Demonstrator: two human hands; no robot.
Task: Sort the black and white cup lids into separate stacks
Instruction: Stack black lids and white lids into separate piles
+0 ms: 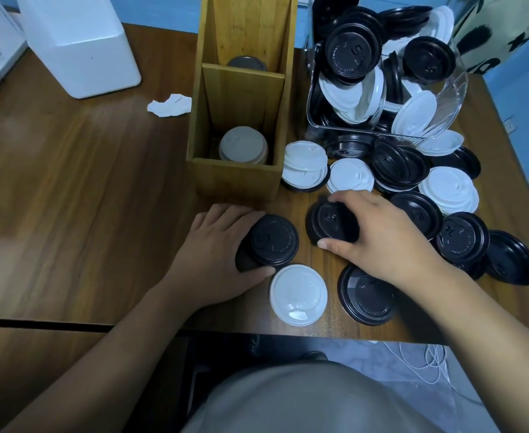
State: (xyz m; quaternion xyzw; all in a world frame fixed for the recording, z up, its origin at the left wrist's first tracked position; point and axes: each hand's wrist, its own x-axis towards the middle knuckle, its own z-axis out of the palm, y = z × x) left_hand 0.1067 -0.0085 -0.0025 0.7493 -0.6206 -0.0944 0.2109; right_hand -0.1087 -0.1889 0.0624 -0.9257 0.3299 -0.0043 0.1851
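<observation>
Wood-grain table [69, 189]: left hand [213, 254] holds black lid stack [274, 240], right hand [381, 239] round lid [331, 223]

The left hand [219, 254] and the right hand [378, 239] are bare, with short nails showing on the thumbs, and both forearms [125, 342] run bare from the wrists to the edge of the view. Low in the middle, a plain garment [313, 401] of pale grey-beige cloth covers the person's front, smooth, matte and rounded in outline.
</observation>
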